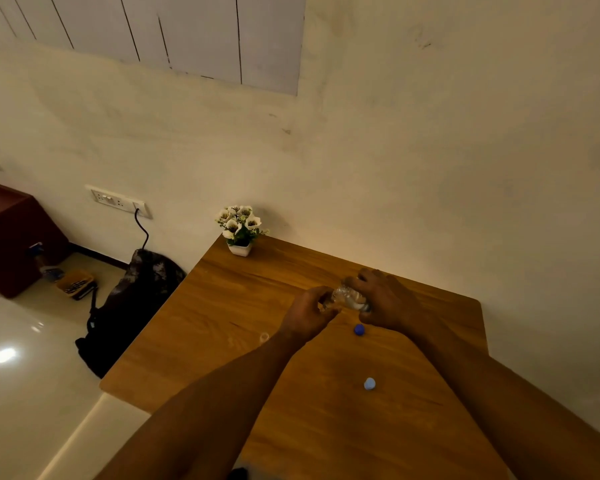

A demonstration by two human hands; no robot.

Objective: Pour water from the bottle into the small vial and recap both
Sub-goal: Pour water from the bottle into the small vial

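My right hand (385,299) grips a clear plastic bottle (349,296), which lies tilted with its mouth pointing left. My left hand (309,313) has its fingers curled round a small clear vial (327,305) held right at the bottle's mouth; the fingers hide most of the vial. Both hands hover above the wooden table (257,306). A dark blue cap (359,329) lies on the table just below the hands. Closer to me lies a light blue cap (369,383).
A small clear item (264,337) stands on the table left of my left wrist. A white pot of flowers (239,233) sits at the table's far left corner by the wall. On the floor to the left lies a dark backpack (132,306).
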